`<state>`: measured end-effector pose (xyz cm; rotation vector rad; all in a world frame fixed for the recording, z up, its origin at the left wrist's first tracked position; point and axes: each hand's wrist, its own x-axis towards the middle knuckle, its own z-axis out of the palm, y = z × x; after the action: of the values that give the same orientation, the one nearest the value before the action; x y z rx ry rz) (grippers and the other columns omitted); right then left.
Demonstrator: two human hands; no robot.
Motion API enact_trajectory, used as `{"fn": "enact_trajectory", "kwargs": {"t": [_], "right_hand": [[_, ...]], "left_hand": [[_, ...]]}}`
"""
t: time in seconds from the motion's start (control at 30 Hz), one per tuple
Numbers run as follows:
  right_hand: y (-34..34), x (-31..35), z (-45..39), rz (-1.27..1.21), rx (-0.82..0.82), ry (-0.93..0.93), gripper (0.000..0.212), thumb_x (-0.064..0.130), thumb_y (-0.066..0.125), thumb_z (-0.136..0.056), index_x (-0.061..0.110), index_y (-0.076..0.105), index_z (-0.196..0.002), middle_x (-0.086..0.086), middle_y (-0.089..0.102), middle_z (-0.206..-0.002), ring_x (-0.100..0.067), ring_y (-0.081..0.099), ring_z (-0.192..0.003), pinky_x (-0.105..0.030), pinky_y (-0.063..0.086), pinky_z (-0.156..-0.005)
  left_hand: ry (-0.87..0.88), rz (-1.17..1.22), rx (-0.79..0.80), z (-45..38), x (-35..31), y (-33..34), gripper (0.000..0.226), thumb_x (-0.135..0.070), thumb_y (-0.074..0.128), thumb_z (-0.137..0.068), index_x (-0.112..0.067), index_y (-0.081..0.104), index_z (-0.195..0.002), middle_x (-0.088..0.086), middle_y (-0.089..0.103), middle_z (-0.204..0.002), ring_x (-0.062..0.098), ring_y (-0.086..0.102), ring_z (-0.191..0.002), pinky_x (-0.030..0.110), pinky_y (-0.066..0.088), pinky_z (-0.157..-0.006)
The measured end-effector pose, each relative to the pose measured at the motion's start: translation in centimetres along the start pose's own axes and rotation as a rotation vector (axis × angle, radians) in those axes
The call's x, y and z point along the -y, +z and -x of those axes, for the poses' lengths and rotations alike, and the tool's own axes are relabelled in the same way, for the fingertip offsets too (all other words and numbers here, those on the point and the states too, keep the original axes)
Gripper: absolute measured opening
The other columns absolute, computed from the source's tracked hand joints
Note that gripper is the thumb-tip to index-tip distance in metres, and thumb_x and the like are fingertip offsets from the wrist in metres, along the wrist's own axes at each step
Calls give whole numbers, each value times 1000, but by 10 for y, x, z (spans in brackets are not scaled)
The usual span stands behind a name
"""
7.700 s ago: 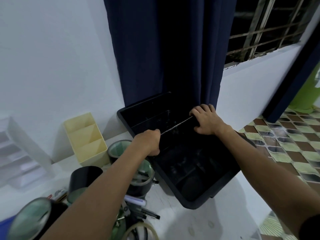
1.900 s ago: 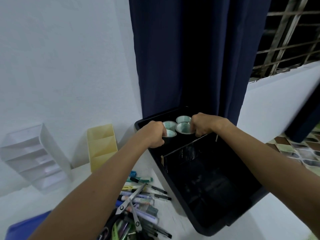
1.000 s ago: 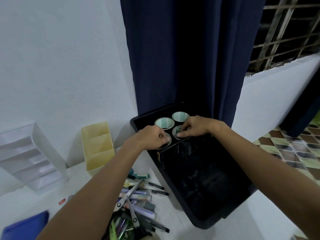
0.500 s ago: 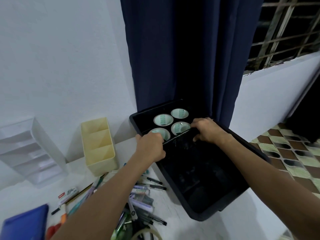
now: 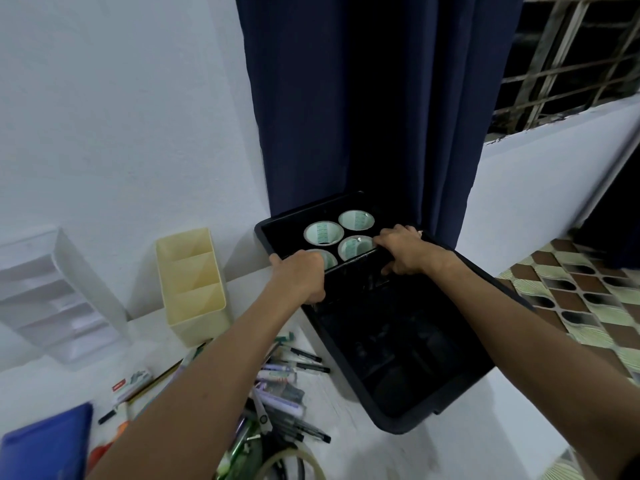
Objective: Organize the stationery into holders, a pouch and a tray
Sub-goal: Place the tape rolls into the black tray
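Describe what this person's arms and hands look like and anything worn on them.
Both forearms are bare, with no sleeves, gloves or watch showing. The left hand wears nothing visible. The right hand shows a small pale glint at one finger, possibly a ring; too small to tell.

A black tray (image 5: 398, 422) held four tape rolls (image 5: 323, 233) with pale cores printed in green, set against a navy blue curtain (image 5: 363, 98) and a white wall (image 5: 121, 116). A cream yellow three-section holder (image 5: 194, 289) and a translucent white tiered holder (image 5: 52, 299) stood at the white table's (image 5: 363, 448) back edge. A blue pouch (image 5: 45, 445) lay at its near left corner. The floor (image 5: 571, 299) bore a brown, green and black diamond tile pattern.
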<state>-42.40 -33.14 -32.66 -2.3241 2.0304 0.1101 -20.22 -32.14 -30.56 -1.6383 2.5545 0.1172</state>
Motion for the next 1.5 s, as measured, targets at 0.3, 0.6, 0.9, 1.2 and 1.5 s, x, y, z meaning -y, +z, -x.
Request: {"fn": "enact_trajectory", "kwargs": {"t": [0.3,0.6,0.9,1.2,1.5], "right_hand": [[4,-3,-6,26,-14,-35,44,33,78,-74,23,56,-111,-1,52,-110,-23,43,-109,-35,25,-103],[2,2,4,13,-36,-26,67,55,79,-61,25,55,-115,7,42,-101,-23,42,-109,-39,24,-106],[-41,81,38,-296,-144,-281,66,61,69,-72,22,57,-124,-1,59,-114,-20,50,-111,-33,39,-100],[-36,233,111,-188,306,-684,28,44,71,-80,20,64,-92,6,65,-91,-14,61,-82,-26,51,-69],[7,253,134,119,394,-721,24,35,68,-84,11,63,-86,8,43,-67,-12,43,-53,-28,34,-46]], "left_hand": [[59,-32,156,-7,1,-8,20,-19,61,-79,-16,48,-65,-2,49,-70,19,52,-82,52,22,-101],[62,9,141,2,7,4,16,-19,51,-85,-16,46,-70,-1,49,-66,16,47,-68,51,13,-110],[105,425,-137,73,53,-36,32,-26,58,-89,-19,60,-119,-5,59,-104,16,59,-101,27,45,-89],[-177,191,230,240,138,-2,29,-35,62,-86,-31,59,-114,-7,59,-105,11,55,-88,22,40,-75],[-326,388,333,303,161,40,36,-45,65,-80,-43,49,-113,-15,56,-85,5,56,-71,15,39,-61]]}}
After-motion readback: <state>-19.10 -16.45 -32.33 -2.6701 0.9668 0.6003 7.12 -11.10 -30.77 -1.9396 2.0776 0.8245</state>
